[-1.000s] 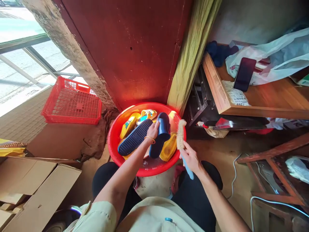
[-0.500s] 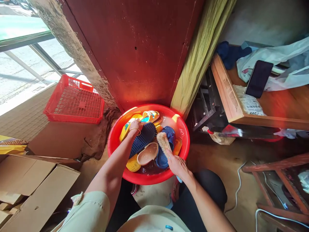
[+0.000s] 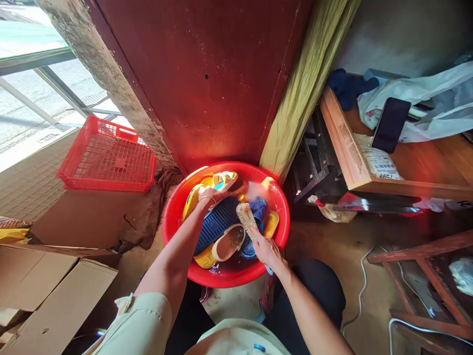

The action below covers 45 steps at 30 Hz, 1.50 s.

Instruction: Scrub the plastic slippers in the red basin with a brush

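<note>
A red basin [image 3: 173, 217] holds water and several shoes. My left hand [image 3: 207, 194] is closed on the far edge of a dark blue slipper [image 3: 216, 224], whose ribbed sole faces up. In my right hand [image 3: 265, 248] is a scrubbing brush [image 3: 246, 219], its pale bristles turned up, just right of that slipper. A beige clog [image 3: 229, 244] lies between the slipper and my right hand. Another blue slipper [image 3: 261, 209] is right of the brush, beside a yellow shoe [image 3: 272, 224]. A yellow patterned shoe [image 3: 225, 180] sits at the basin's far side.
A red plastic crate [image 3: 107, 155] stands at the left, beyond cardboard boxes [image 3: 66, 301]. Behind the basin is a dark red door [image 3: 207, 98]. A wooden drawer [image 3: 424, 185] at the right holds a phone [image 3: 390, 124] and plastic bags. A wooden stool [image 3: 424, 281] stands lower right.
The blue slipper in my left hand has shifted slightly toward me and its sole shows more fully. The beige clog sits a little farther right. The whole view has shifted slightly.
</note>
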{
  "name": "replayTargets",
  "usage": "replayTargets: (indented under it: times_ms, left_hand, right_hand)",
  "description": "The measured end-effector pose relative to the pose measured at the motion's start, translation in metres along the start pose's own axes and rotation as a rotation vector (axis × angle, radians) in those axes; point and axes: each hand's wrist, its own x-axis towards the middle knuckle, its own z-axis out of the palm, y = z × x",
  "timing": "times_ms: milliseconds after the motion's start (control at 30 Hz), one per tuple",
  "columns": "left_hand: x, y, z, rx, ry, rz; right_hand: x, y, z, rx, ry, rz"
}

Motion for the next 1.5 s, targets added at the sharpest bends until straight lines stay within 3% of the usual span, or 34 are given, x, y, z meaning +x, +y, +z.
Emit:
replayTargets:
  times_ms: [100,200,300,367,467,567,633,767,867,1000,1100,1200,1333,1433,1500]
  left_hand:
    - [-0.017,-0.006,-0.018,-0.147,0.043,-0.021]
    - [-0.061,-0.015,-0.019,-0.228,0.137,0.092]
    - [-0.113,-0.025,0.008,-0.235,0.211,0.360]
    - [-0.138,-0.031,0.033,-0.179,0.309,0.454]
    - [-0.158,-0.037,0.065,-0.158,0.359,0.505]
    - [-0.168,-0.039,0.080,-0.171,0.369,0.532]
    - [-0.176,-0.040,0.084,-0.180,0.374,0.576]
    - [-0.190,-0.041,0.089,-0.213,0.381,0.639]
    - [-0.187,-0.045,0.091,-0.221,0.345,0.658]
    - [-0.178,-0.055,0.095,-0.249,0.321,0.681]
    - [-0.179,-0.056,0.100,-0.274,0.307,0.661]
    - [-0.185,-0.050,0.103,-0.268,0.269,0.664]
    - [-0.190,-0.047,0.102,-0.199,0.241,0.740]
    - [-0.188,-0.052,0.102,-0.165,0.269,0.738]
    - [-0.183,-0.058,0.101,-0.168,0.280,0.709]
  right_hand:
    - [0.001,0.002,0.002,0.060,0.050,-0.018]
    - [0.001,0.003,0.000,0.168,0.094,-0.008]
    - [-0.005,-0.001,-0.002,0.322,0.214,-0.023]
    - [-0.016,-0.009,-0.002,0.359,0.300,-0.054]
    - [-0.040,-0.028,0.000,0.273,0.218,-0.117]
    - [-0.053,-0.047,-0.001,0.131,-0.010,-0.099]
    - [-0.045,-0.057,-0.006,0.073,-0.071,-0.049]
    - [-0.001,-0.070,-0.023,0.104,0.032,0.063]
    - [0.016,-0.071,-0.030,0.238,0.058,0.022]
    - [-0.016,-0.053,-0.025,0.421,-0.172,-0.167]
    - [-0.048,-0.041,-0.017,0.500,-0.282,-0.173]
    - [-0.045,-0.043,-0.016,0.618,-0.251,-0.054]
    - [0.009,-0.061,-0.023,0.753,-0.115,0.131]
    - [0.032,-0.068,-0.028,0.775,-0.076,0.141]
    - [0.024,-0.064,-0.028,0.756,-0.163,0.096]
